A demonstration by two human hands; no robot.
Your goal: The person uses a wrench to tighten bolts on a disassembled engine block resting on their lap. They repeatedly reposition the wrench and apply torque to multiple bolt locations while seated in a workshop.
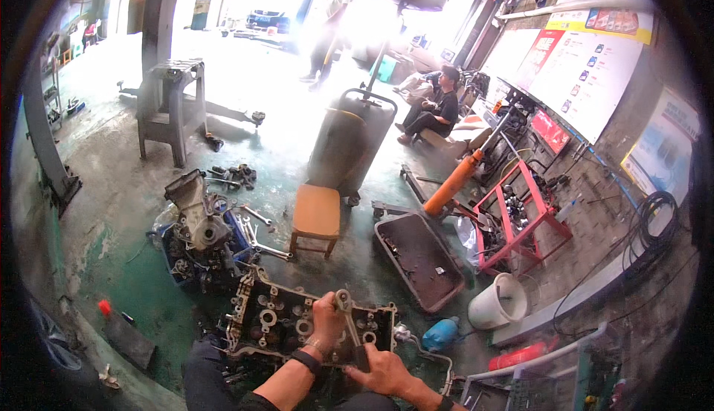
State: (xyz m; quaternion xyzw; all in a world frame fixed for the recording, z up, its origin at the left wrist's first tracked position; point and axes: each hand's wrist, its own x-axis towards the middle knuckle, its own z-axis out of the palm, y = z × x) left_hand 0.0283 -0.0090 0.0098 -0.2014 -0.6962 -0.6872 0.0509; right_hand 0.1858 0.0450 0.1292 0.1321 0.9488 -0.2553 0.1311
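Observation:
An open metal engine cylinder head with round bores and bolts lies low in front of me. Over it stands a ratchet wrench, its head up and its handle angled toward me. My left hand is closed at the ratchet's head; what lies under those fingers is hidden. My right hand grips the lower end of the handle. Combination spanners lie on the floor beyond the engine part, beside a greasy metal casting on a blue crate.
A wooden stool, dark tray, white bucket, orange jack cylinder, red frame stand and grey metal stand surround me. A seated person is farther back; another person stands in the bright doorway.

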